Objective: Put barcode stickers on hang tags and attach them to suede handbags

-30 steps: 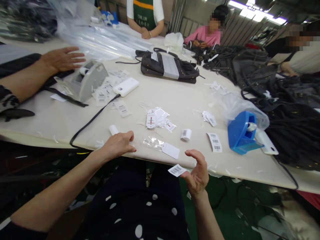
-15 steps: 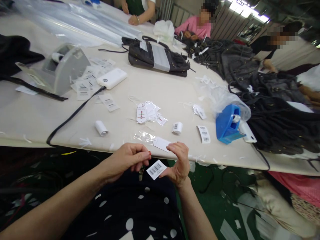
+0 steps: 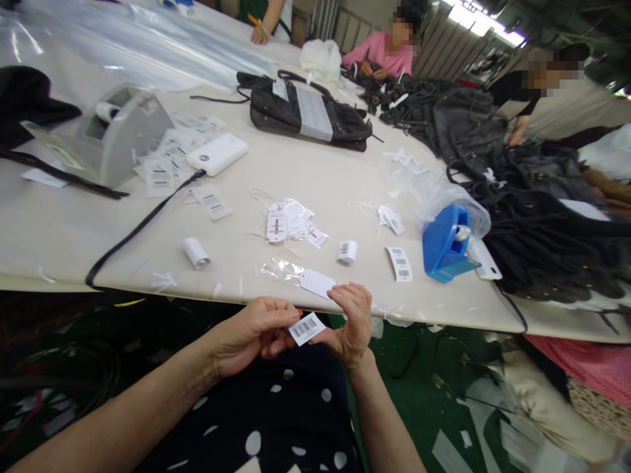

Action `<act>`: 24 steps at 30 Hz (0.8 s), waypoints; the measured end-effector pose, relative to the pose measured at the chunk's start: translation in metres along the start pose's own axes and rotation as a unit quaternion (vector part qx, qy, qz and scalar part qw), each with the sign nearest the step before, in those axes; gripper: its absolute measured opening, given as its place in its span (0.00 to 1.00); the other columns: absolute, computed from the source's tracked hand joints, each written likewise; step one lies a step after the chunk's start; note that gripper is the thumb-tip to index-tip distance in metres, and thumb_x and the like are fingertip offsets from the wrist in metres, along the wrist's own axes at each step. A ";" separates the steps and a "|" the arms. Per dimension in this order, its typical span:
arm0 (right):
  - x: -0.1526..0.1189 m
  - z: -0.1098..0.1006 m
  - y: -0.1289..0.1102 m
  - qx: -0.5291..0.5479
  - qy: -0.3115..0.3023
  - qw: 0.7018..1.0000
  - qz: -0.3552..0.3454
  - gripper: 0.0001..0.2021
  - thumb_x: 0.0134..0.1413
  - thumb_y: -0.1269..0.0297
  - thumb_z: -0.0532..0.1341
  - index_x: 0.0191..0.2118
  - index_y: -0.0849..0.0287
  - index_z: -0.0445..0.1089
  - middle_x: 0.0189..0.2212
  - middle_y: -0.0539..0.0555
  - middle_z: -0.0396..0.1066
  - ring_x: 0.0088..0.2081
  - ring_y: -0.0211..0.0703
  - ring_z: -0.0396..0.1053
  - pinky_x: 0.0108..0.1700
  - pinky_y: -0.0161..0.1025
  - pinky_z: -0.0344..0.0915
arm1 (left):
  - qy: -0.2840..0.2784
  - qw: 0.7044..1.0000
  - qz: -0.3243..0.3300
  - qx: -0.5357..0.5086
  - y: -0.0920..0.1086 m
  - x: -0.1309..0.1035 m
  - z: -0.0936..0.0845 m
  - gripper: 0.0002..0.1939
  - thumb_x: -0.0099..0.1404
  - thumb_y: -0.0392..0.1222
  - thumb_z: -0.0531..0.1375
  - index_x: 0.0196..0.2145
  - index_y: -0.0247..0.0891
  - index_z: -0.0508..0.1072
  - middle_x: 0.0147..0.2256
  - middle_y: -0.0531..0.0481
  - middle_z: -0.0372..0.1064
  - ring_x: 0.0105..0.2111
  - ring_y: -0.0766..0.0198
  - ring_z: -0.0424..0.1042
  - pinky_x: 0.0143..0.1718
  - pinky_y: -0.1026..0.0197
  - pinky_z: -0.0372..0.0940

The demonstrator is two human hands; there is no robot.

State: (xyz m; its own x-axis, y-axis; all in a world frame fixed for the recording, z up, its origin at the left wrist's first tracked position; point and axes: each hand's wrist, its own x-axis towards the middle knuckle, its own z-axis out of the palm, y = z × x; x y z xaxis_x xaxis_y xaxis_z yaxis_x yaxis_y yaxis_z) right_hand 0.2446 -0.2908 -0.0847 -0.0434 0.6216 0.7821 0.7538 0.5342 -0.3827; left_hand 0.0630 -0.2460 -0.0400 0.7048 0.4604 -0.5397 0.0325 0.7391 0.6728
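Note:
A white barcode sticker (image 3: 306, 328) is just off the table's front edge, its printed side facing up. My left hand (image 3: 263, 328) is closed, pinching the sticker's left corner between thumb and fingers. The thumb tip of my right hand (image 3: 352, 322) meets the sticker's right edge. My right fingers are stretched out, apart from the thumb, near a blank white hang tag (image 3: 318, 283) on the table edge. Joined to that tag is a clear, shiny strip (image 3: 282, 270). Beyond it lies a pile of hang tags (image 3: 292, 220).
A curled label strip (image 3: 347, 252), a flat barcode strip (image 3: 398, 264) and a blue tape dispenser (image 3: 446, 244) lie to the right. At left are a grey dispenser (image 3: 125, 131) and a white device (image 3: 218, 155). Black bags (image 3: 552, 230) are heaped right; co-workers are beyond.
My left hand has moved right and now meets the sticker's corner. The sticker has turned slightly and shifted up a little. My right hand has hardly moved.

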 end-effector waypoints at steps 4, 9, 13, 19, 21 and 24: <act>-0.005 -0.001 -0.001 0.100 -0.032 0.987 0.119 0.28 0.45 0.44 0.60 0.48 0.56 0.61 0.39 0.57 0.67 0.43 0.50 0.65 0.46 0.50 0.61 | 0.055 0.994 0.059 0.078 0.005 0.002 -0.001 0.11 0.54 0.45 0.61 0.29 0.33 0.70 0.18 0.55 0.62 0.17 0.73 0.55 0.18 0.69 0.47; -0.013 0.002 -0.001 0.258 -0.117 0.923 0.262 0.32 0.42 0.39 0.58 0.49 0.56 0.61 0.40 0.56 0.66 0.41 0.47 0.65 0.44 0.45 0.64 | -0.018 0.993 0.051 0.106 0.012 0.006 0.004 0.10 0.53 0.44 0.61 0.28 0.33 0.72 0.19 0.54 0.63 0.20 0.73 0.57 0.21 0.68 0.49; -0.012 0.003 -0.003 0.293 -0.143 0.906 0.271 0.32 0.38 0.40 0.62 0.48 0.55 0.63 0.40 0.54 0.66 0.39 0.44 0.64 0.43 0.43 0.64 | -0.049 0.995 0.027 0.086 0.011 0.009 0.008 0.10 0.51 0.43 0.63 0.23 0.32 0.70 0.18 0.54 0.63 0.19 0.73 0.56 0.22 0.68 0.49; -0.017 0.007 -0.004 0.338 -0.139 0.878 0.310 0.29 0.44 0.43 0.60 0.49 0.55 0.61 0.40 0.55 0.67 0.39 0.44 0.66 0.42 0.43 0.64 | 0.016 0.995 0.070 0.064 0.008 0.013 0.008 0.11 0.51 0.42 0.63 0.21 0.32 0.67 0.17 0.56 0.59 0.18 0.74 0.52 0.20 0.68 0.45; -0.019 0.011 -0.007 0.364 -0.094 0.857 0.352 0.24 0.51 0.47 0.56 0.49 0.55 0.60 0.40 0.55 0.68 0.38 0.43 0.67 0.40 0.42 0.66 | 0.090 0.988 0.119 0.045 0.007 0.016 0.008 0.11 0.52 0.42 0.62 0.21 0.33 0.66 0.16 0.57 0.58 0.18 0.75 0.52 0.20 0.69 0.46; -0.021 0.015 -0.014 0.377 -0.012 0.826 0.419 0.15 0.54 0.54 0.56 0.43 0.57 0.63 0.33 0.53 0.70 0.33 0.40 0.68 0.34 0.37 0.66 | 0.188 0.967 0.170 0.040 0.004 0.022 0.007 0.09 0.52 0.42 0.62 0.23 0.33 0.68 0.16 0.58 0.57 0.18 0.75 0.52 0.20 0.69 0.47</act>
State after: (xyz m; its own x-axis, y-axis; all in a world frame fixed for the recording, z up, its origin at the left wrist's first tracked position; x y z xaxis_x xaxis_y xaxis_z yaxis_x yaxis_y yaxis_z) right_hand 0.2254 -0.3024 -0.1033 0.2672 0.9602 0.0817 -0.0964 0.1110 -0.9891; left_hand 0.0840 -0.2361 -0.0457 0.3777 0.8272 -0.4160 -0.0904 0.4800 0.8726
